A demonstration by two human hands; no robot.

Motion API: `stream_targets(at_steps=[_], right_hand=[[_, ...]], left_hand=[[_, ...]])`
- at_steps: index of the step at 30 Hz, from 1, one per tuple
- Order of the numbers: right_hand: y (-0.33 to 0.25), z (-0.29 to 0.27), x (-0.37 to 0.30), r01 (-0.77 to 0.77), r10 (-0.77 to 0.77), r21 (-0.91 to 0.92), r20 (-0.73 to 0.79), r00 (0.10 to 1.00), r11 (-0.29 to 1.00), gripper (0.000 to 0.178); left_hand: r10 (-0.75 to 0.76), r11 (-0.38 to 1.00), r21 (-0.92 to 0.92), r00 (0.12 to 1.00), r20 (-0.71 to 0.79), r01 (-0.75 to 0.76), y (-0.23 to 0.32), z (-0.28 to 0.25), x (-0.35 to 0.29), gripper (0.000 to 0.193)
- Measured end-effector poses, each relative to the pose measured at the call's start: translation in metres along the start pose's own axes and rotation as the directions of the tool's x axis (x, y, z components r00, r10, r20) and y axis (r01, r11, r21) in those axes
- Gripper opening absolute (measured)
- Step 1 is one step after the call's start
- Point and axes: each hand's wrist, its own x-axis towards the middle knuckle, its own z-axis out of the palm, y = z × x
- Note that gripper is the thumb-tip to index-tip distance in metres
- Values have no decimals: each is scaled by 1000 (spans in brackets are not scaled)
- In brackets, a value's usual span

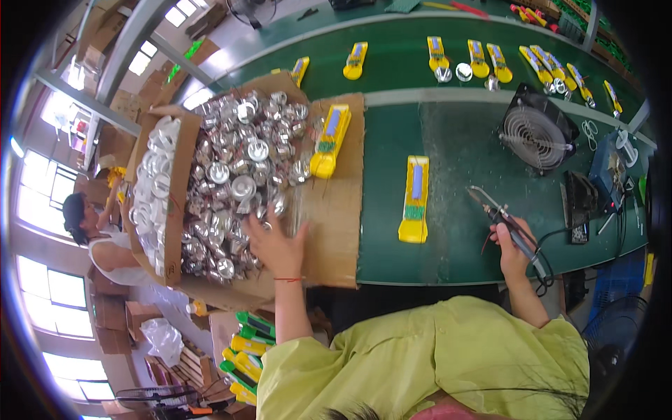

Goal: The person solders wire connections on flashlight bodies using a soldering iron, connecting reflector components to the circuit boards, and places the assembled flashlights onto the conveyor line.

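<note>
Holding, mid-right: right hand clasped black-and-grey soldering iron.
Silver metal cups, centre-left: left hand lay spread, hold unclear.

L hand, fingers spread, at near R side of big pile of shiny silver metal cups on brown cardboard. R hand grips dark-handled soldering tool, tip pointing up-L over dark green bench top. Btwn hands: long yellow plastic casing w/ violet cylinder & green board. Black square fan w/ round wire guard beyond R hand.
</note>
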Motion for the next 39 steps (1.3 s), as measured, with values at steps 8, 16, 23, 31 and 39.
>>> stream_targets(at_steps=[8,16,23,31,39], right_hand=[[-11,5,-13,-29,30,-29,25,999,999,22],[-10,8,-16,-24,25,-14,38,999,1000,22],[-18,11,-15,-38,58,-135,148,987,990,24],[-26,13,-15,-24,39,-102,139,989,994,21],[-22,16,-12,-2,21,-88,214,977,996,24]], left_hand=[[536,777,-289,829,-162,-559,27,14,-31,49],[458,822,-305,877,-147,-481,58,7,-9,62],[441,772,-375,857,-267,-513,136,5,38,16],[501,735,-579,858,114,-352,162,30,50,11],[752,576,-365,649,-115,-731,153,35,30,12]])
